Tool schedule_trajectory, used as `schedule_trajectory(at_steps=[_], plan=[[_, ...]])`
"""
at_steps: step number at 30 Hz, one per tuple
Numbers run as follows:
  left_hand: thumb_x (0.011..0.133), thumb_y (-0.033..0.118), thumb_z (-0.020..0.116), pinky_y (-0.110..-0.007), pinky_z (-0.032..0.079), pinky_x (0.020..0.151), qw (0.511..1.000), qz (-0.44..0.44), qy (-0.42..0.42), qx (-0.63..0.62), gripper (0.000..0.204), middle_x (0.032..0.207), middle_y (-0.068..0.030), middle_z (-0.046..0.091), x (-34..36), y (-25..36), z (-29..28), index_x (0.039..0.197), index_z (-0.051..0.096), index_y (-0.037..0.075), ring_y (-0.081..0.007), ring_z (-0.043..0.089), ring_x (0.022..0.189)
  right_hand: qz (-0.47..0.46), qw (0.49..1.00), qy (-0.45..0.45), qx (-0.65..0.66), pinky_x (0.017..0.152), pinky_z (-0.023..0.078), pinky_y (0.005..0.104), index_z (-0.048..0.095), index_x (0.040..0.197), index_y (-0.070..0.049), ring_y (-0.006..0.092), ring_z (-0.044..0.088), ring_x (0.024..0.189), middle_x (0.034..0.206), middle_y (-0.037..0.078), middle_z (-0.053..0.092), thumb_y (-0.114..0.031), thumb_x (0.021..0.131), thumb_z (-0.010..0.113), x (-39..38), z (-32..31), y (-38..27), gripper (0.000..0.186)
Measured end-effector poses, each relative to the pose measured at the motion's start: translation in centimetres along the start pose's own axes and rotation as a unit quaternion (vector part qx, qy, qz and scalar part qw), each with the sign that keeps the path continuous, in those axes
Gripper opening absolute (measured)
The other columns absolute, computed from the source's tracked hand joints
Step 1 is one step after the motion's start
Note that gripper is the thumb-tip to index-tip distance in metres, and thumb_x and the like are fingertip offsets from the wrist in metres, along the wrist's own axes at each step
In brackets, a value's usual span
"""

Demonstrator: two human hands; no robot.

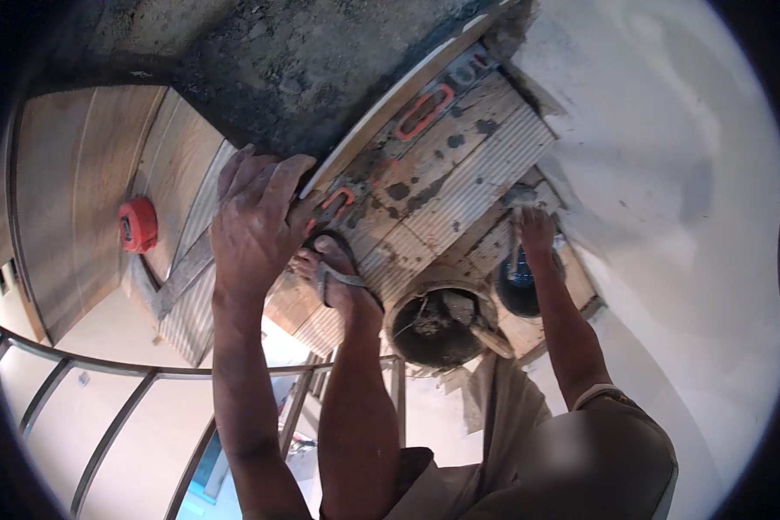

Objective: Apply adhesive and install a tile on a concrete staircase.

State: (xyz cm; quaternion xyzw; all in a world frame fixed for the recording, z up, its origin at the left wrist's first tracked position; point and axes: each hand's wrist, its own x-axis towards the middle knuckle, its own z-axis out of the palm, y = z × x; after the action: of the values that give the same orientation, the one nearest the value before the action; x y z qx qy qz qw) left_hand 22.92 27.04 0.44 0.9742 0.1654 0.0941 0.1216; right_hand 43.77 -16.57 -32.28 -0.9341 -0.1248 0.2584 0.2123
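My left hand [256, 221] grips the lower edge of a large tile [459, 165] that leans tilted, its ridged, mortar-spotted back with orange marks facing me. My right hand [536, 234] is closed around a mortar-smeared tool [516, 260] that reaches into a small dark bowl [524, 290]. My foot in a sandal [338, 277] rests on more ridged tile backs just below the left hand. A round bucket [433, 325] with grey mortar and a wooden-handled tool [490, 340] stands between the foot and the dark bowl.
A red tape measure [138, 224] lies on wood-patterned tiles [78, 191] at the left. Rough dark mortar [303, 69] covers the surface above the tile. A curved metal railing [104, 368] runs across the lower left. A pale plastered wall [667, 173] fills the right.
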Motion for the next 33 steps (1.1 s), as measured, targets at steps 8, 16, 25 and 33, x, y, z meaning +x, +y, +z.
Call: schedule_trajectory(at_steps=[8,16,25,33], plan=[[0.077,0.014,0.081,-0.048,0.048,0.098,0.999,0.002,-0.045,0.011,0.027,0.092,-0.0142,0.072,-0.3,-0.4,-1.2,0.099,0.071,0.004,-0.0336,0.066,0.093,0.082,0.991,-0.055,-0.093,0.089,0.052,0.0542,0.061,0.12,-0.003,0.0462,0.066,0.103,0.109,0.027,0.069,-0.041,0.085,0.071,-3.6,9.2,4.9,0.053],[0.081,0.012,0.076,-0.044,0.049,0.088,0.996,0.046,-0.069,0.043,0.048,0.092,-0.0134,0.067,-0.5,-0.4,-1.5,0.128,0.067,0.006,-0.0311,0.061,0.087,0.104,0.984,0.106,-0.098,0.089,0.052,0.0567,0.061,0.113,-0.002,0.0509,0.064,0.101,0.111,0.03,0.066,-0.045,0.088,0.063,-2.9,10.6,3.9,0.049],[0.084,0.016,0.074,-0.043,0.048,0.09,0.994,0.083,-0.015,0.066,0.047,0.078,-0.0068,0.059,-0.3,0.1,0.1,0.13,0.069,0.015,-0.0272,0.06,0.081,0.045,0.986,-0.094,-0.132,0.088,0.052,0.057,0.059,0.111,0.001,0.0497,0.064,0.103,0.105,0.029,0.067,-0.043,0.089,0.061,0.6,7.9,8.8,0.049],[0.084,0.018,0.073,-0.043,0.049,0.097,0.991,0.095,0.025,0.095,0.046,0.078,-0.0039,0.058,-0.1,0.6,0.6,0.13,0.069,0.017,-0.0248,0.061,0.084,-0.147,0.981,0.011,-0.124,0.079,0.051,0.0558,0.059,0.104,0.002,0.046,0.064,0.085,0.09,0.025,0.066,-0.024,0.09,0.059,-1.2,4.5,11.3,0.029]])
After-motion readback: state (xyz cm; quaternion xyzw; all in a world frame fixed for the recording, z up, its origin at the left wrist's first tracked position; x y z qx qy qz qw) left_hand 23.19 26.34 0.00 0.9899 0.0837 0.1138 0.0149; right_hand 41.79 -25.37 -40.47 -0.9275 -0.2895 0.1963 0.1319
